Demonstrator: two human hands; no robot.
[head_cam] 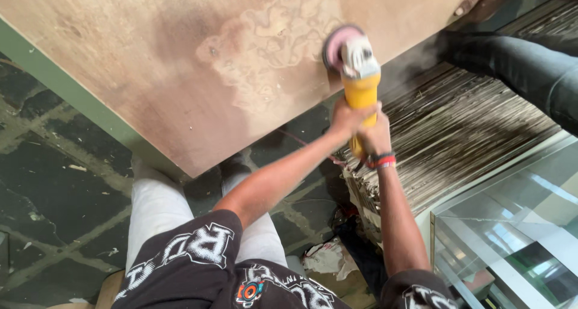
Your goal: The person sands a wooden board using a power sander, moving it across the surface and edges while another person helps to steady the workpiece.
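Item: yellow grinder [361,92]; your left hand [347,117] and right hand [374,135] are both gripping it; be keeping its disc [335,45] flat on the wooden board [180,62].

Both arms reach forward, bare to the short sleeves. The left hand [348,117] and right hand [374,135] close in fists side by side, touching. A band circles the right wrist.

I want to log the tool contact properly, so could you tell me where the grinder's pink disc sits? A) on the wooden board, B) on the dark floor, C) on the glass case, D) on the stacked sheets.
A: the pink disc of the yellow grinder, held in the left hand and right hand, presses on the wooden board, beside a paler sanded patch.
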